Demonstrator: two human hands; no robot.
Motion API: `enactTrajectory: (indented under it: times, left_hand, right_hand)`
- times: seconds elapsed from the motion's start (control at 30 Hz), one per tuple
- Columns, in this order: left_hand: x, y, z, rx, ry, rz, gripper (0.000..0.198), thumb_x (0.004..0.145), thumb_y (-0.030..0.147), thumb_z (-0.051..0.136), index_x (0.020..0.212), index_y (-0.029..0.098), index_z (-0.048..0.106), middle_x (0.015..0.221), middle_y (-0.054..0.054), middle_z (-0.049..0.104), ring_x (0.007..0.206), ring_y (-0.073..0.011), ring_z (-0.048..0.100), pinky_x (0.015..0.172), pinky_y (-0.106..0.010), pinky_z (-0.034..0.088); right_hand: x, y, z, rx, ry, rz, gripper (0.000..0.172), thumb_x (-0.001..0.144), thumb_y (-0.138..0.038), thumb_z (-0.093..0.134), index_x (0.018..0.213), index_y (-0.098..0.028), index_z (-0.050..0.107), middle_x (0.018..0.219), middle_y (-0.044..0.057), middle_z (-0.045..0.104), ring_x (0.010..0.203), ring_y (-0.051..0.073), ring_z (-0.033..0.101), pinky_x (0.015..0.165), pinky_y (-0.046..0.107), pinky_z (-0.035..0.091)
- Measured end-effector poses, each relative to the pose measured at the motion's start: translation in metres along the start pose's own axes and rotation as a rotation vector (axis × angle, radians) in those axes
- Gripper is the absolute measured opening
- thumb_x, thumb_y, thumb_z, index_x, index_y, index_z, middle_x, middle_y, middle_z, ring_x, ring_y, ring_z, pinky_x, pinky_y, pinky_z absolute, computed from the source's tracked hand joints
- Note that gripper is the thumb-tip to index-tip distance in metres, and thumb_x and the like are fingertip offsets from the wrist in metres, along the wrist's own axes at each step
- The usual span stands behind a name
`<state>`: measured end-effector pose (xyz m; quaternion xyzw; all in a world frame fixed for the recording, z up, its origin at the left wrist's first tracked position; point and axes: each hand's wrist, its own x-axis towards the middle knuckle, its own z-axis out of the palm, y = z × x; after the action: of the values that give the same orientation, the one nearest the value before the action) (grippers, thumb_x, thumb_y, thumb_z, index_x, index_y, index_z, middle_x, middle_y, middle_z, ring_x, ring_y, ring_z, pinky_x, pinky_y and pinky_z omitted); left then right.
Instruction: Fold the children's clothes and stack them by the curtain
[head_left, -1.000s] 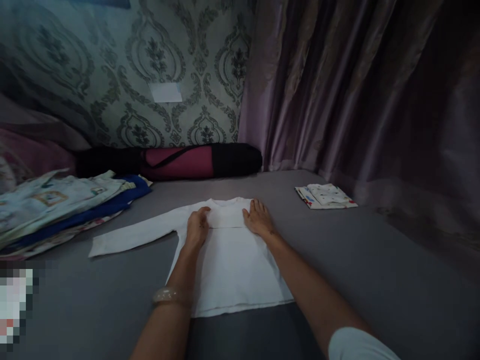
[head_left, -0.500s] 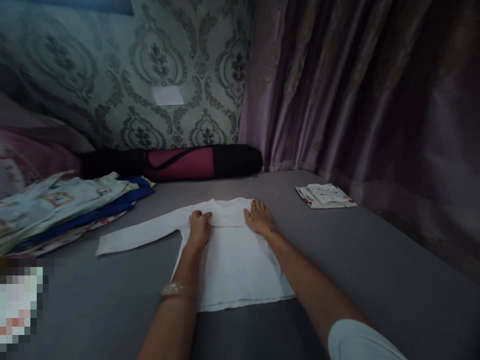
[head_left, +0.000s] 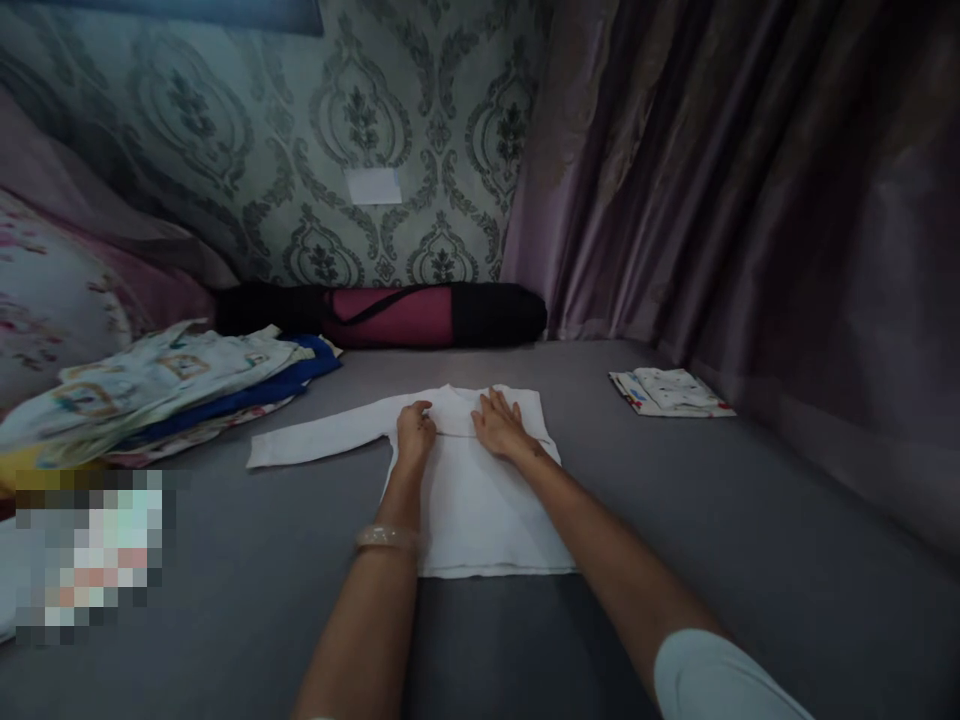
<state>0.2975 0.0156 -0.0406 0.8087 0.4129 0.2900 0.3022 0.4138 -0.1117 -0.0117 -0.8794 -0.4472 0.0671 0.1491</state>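
Observation:
A white long-sleeved shirt (head_left: 487, 510) lies flat in front of me, one sleeve (head_left: 319, 437) stretched out to the left. The other sleeve is folded across the chest. My left hand (head_left: 416, 432) is closed at the left of the chest, its curled fingers on the folded sleeve's end; the exact grip is partly hidden. Spread flat, my right hand (head_left: 499, 424) presses on the cloth just right of the neckline.
Several garments (head_left: 187, 375) are piled at the left, near a floral pillow (head_left: 52, 290). A black and maroon roll bag (head_left: 394, 317) lies along the wall. Folded printed clothes (head_left: 671, 392) rest at the right on the grey sheet (head_left: 750, 540), near purple curtains (head_left: 600, 200).
My right hand has slid left across the shirt, uncovering its right shoulder edge. The left hand stays at the chest. The camera view has shifted left.

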Motion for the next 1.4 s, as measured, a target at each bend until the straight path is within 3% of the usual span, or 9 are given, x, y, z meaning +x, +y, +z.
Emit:
enactTrajectory:
  times: [0.17,0.33,0.57,0.7,0.8,0.97,1.13,1.27,1.4]
  left_hand:
    - [0.001,-0.002,-0.003,-0.079,-0.013,-0.057,0.046,0.075,0.005,0.04,0.115,0.009,0.063,0.111,-0.013,0.068,0.102,-0.0219,0.063,0.089,-0.031,0.048]
    - [0.007,0.004,-0.017,-0.095,-0.029,-0.067,0.041,0.079,0.005,0.04,0.113,0.005,0.063,0.111,-0.018,0.069,0.1,-0.0216,0.063,0.086,-0.032,0.047]
    - [0.013,0.008,-0.08,-0.013,-0.058,-0.006,0.032,0.084,0.026,0.048,0.105,0.013,0.069,0.103,-0.012,0.072,0.094,-0.0215,0.065,0.084,-0.03,0.048]
    - [0.01,-0.016,-0.118,0.075,0.028,-0.106,0.033,0.083,0.031,0.047,0.101,0.014,0.07,0.097,-0.011,0.073,0.091,-0.0228,0.067,0.081,-0.03,0.05]
    - [0.008,-0.039,-0.134,0.128,0.174,-0.243,0.03,0.082,0.031,0.049,0.095,0.016,0.071,0.092,-0.011,0.073,0.092,-0.0268,0.067,0.083,-0.035,0.05]
    - [0.008,-0.062,-0.14,0.162,0.438,-0.367,0.032,0.08,0.027,0.047,0.095,0.013,0.071,0.093,-0.015,0.072,0.098,-0.0307,0.065,0.086,-0.038,0.049]
    - [0.008,-0.058,-0.134,0.153,0.4,-0.388,0.034,0.082,0.026,0.046,0.1,0.011,0.069,0.101,-0.018,0.071,0.102,-0.031,0.064,0.09,-0.039,0.048]
    - [0.008,-0.05,-0.129,0.212,0.37,-0.397,0.03,0.082,0.027,0.047,0.098,0.013,0.069,0.1,-0.017,0.071,0.103,-0.0332,0.063,0.09,-0.043,0.047]
    - [0.004,-0.053,-0.134,0.332,0.317,-0.45,0.034,0.084,0.029,0.046,0.104,0.011,0.067,0.107,-0.021,0.067,0.108,-0.0357,0.06,0.09,-0.044,0.045]
  right_hand:
    - [-0.007,-0.046,0.016,0.037,-0.072,-0.164,0.057,0.097,-0.034,0.029,0.148,-0.009,0.029,0.158,0.014,0.017,0.145,0.027,0.012,0.115,0.051,0.011]
    - [-0.009,-0.067,0.026,-0.027,-0.072,-0.219,0.056,0.09,-0.026,0.041,0.142,-0.007,0.038,0.155,0.016,0.027,0.143,0.028,0.017,0.114,0.047,0.014]
    - [-0.011,-0.081,0.021,-0.12,0.041,-0.183,0.033,0.087,-0.021,0.046,0.112,-0.009,0.064,0.126,0.019,0.053,0.118,0.029,0.043,0.101,0.042,0.03]
    - [-0.007,-0.085,0.023,-0.114,0.053,-0.119,0.028,0.088,-0.018,0.045,0.1,-0.011,0.07,0.118,0.018,0.055,0.113,0.029,0.045,0.092,0.039,0.035]
    - [-0.005,-0.083,0.029,-0.079,0.074,-0.08,0.032,0.09,-0.014,0.04,0.104,-0.013,0.069,0.117,0.017,0.056,0.111,0.027,0.049,0.091,0.036,0.036]
    - [0.001,-0.075,0.026,0.075,0.072,0.003,0.033,0.094,-0.018,0.039,0.104,-0.016,0.07,0.114,0.013,0.06,0.103,0.021,0.058,0.084,0.028,0.04]
    - [0.004,-0.073,0.011,0.241,0.149,0.14,0.033,0.097,-0.028,0.039,0.105,-0.022,0.07,0.11,0.01,0.064,0.098,0.019,0.061,0.075,0.025,0.042]
    - [0.001,-0.078,0.009,0.258,0.14,0.091,0.032,0.096,-0.035,0.042,0.096,-0.02,0.071,0.103,0.009,0.067,0.094,0.02,0.061,0.075,0.027,0.042]
    - [0.003,-0.081,0.014,0.222,0.232,-0.01,0.032,0.098,-0.025,0.037,0.104,-0.018,0.068,0.106,0.01,0.066,0.1,0.019,0.059,0.083,0.026,0.04]
